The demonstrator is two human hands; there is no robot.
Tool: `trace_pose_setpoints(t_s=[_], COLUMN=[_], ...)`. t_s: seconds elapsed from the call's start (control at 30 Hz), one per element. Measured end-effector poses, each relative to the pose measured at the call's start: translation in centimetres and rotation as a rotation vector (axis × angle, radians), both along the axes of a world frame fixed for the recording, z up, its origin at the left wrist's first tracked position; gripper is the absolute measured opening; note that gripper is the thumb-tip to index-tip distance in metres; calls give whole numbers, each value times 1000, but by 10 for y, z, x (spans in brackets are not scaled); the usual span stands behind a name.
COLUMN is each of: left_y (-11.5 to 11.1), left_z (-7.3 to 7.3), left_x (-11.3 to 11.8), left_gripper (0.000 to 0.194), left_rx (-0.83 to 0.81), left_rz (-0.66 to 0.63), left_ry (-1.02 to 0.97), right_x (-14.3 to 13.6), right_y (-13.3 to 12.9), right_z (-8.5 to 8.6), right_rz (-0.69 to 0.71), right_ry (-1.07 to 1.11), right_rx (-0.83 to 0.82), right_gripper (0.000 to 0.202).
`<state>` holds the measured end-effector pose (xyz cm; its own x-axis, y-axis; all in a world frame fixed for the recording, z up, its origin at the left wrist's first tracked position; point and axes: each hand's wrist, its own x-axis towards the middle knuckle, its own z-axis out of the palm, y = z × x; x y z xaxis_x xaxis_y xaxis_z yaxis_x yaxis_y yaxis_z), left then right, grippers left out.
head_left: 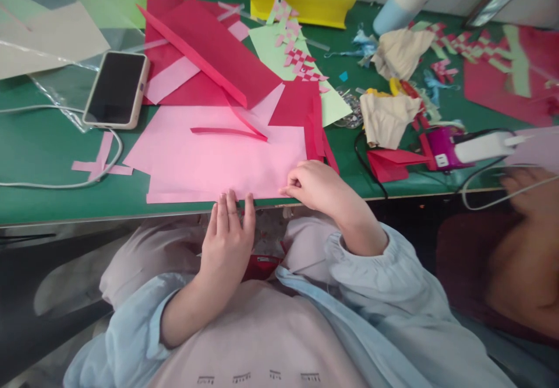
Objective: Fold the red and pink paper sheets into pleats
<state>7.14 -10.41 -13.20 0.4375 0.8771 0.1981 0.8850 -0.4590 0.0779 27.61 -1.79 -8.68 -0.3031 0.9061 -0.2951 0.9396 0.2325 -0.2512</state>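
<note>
While the pink paper [227, 163] lies lengthwise left to right at centre frame, the left hand [227, 239], grip flat and empty, touches its lower edge; the right hand [318, 185], grip curled, touches its lower-right corner, pinch undetermined.

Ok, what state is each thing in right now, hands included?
Pink sheet: flat, narrow fold along its near edge.
Left hand: open, fingertips at that edge.
Right hand: fingers curled at the near right corner; grip unclear.
Thin red strip: loose on the pink sheet.
Phone: face up, screen dark.
Pink strips: crossed.
Yellow sheet: creased.
White adapter: apparently plugged into the purple block.
</note>
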Motion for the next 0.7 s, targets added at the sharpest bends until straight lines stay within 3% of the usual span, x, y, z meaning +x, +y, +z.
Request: trace_pose_setpoints(t_s=[0.23, 0.4, 0.53, 0.7], left_y=[1, 0, 2, 4], left_z=[12, 20, 19, 18], left_x=[5, 19, 31, 32], left_gripper=[68, 55, 48, 51], left_rx=[-16, -28, -51, -48], left_rz=[-26, -81, -167, -177], left_ry=[96, 233, 263, 261], right_x=[0, 1, 2, 3], right_y=[0, -2, -2, -3], right_z=[4, 5, 4, 1], right_rz=[13, 34, 46, 35], right_ry=[4, 7, 13, 46], right_rx=[-12, -4, 12, 24], right_gripper=[31, 31, 32, 32])
